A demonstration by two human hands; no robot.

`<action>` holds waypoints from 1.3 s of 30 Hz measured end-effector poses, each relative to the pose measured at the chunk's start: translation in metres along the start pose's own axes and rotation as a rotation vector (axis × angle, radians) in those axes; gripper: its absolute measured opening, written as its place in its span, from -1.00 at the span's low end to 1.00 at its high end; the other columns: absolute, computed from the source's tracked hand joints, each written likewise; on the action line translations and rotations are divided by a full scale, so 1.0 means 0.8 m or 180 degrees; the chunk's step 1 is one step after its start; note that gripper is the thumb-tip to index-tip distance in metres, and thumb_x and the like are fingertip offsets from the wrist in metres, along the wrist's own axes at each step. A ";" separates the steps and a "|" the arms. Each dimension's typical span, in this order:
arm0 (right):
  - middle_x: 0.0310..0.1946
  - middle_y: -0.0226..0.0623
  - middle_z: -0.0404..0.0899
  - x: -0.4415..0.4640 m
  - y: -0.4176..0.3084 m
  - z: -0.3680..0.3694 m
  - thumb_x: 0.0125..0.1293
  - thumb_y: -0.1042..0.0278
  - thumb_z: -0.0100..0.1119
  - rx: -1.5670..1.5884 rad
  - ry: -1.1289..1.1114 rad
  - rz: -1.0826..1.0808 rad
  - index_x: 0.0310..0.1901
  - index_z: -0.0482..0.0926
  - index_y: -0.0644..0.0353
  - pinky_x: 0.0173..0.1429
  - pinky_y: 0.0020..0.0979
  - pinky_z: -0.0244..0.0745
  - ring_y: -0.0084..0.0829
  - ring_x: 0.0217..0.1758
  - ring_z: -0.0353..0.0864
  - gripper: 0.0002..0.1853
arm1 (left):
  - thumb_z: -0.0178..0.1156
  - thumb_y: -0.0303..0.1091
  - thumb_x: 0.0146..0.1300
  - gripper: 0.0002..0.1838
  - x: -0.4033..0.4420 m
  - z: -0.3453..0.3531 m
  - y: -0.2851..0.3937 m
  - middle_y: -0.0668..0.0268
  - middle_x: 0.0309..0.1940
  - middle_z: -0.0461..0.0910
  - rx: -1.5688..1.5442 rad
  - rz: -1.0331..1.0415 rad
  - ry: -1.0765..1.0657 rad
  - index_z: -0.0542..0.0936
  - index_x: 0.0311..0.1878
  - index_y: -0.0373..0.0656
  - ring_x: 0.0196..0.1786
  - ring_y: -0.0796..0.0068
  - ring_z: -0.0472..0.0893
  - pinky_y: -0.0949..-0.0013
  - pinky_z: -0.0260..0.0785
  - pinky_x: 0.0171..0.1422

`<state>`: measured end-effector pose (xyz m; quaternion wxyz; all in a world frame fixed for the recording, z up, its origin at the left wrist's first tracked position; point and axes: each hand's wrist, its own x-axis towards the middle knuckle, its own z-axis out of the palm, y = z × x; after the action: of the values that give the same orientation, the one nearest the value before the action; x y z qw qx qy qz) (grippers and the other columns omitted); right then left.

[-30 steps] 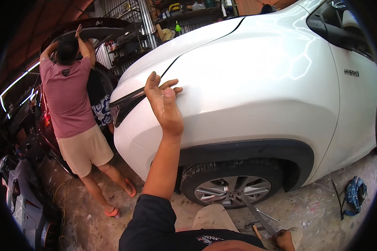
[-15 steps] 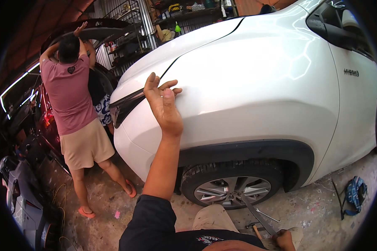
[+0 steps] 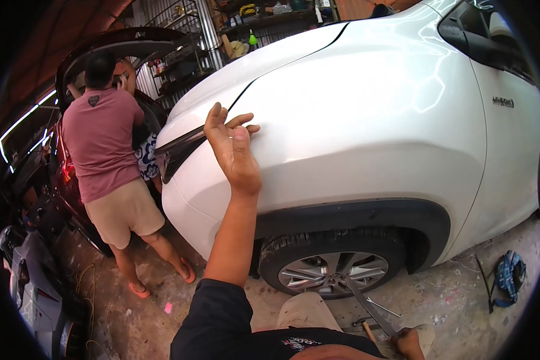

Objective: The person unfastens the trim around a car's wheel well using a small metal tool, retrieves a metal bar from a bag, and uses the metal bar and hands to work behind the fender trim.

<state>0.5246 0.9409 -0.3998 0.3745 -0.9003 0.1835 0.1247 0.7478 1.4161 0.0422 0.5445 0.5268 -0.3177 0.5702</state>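
Observation:
My left hand [image 3: 237, 150] is raised at arm's length in front of the white car's fender [image 3: 366, 138], close to the headlight [image 3: 180, 150]. Its fingers are apart and loosely bent, with nothing plainly held. Whether a fingertip touches the paint cannot be made out. Low at the right, my right hand [image 3: 409, 344] is closed around the end of a long flat metal bar [image 3: 372, 309], which slants up toward the wheel [image 3: 336, 270]. Beside the bar lie a hammer [image 3: 367, 329] with a wooden handle and a thin metal rod [image 3: 385, 308].
A person in a pink shirt [image 3: 102, 144] stands at the left by a dark red car [image 3: 72, 174] with a raised panel; another person is partly hidden behind. A blue cloth bag [image 3: 509, 277] lies on the concrete floor at right. Shelves [image 3: 270, 21] line the back.
The person in pink has lowered their arms and shifted closer to the red car, feet moving forward. My two hands and the metal bar have hardly moved.

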 end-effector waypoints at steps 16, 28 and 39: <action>-0.37 0.01 0.77 -0.016 -0.002 -0.004 -0.05 0.16 0.65 -0.0027 0.0047 0.0145 -0.23 0.75 0.42 -0.07 -0.20 0.63 -0.16 -0.29 0.78 -0.53 | 0.10 -0.15 0.53 -0.30 -0.013 0.000 -0.008 0.05 0.34 0.30 0.0203 0.0467 -0.0042 0.12 0.56 -0.29 0.20 0.24 0.54 0.21 0.48 0.21; -0.43 -0.03 0.75 -0.009 0.015 0.003 -0.04 0.20 0.65 -0.0014 0.0096 0.0001 -0.30 0.75 0.41 -0.13 -0.21 0.62 -0.20 -0.37 0.75 -0.58 | 0.07 -0.22 0.50 -0.32 -0.013 -0.003 -0.008 0.03 0.33 0.30 0.0238 0.0480 -0.0087 0.13 0.55 -0.32 0.19 0.22 0.54 0.22 0.50 0.20; -0.38 -0.04 0.72 0.004 0.023 0.000 0.36 0.45 0.25 -0.0077 -0.0248 -0.0345 -0.15 0.70 0.38 -0.19 -0.12 0.55 -0.19 -0.34 0.66 -0.83 | 0.08 -0.28 0.52 -0.35 -0.012 -0.001 0.000 0.04 0.36 0.27 0.0167 0.0382 -0.0125 0.14 0.55 -0.33 0.20 0.25 0.54 0.23 0.49 0.20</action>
<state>0.5196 0.9279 -0.4124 0.3766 -0.9078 0.1182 0.1413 0.7465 1.4143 0.0328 0.4889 0.5319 -0.3443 0.5995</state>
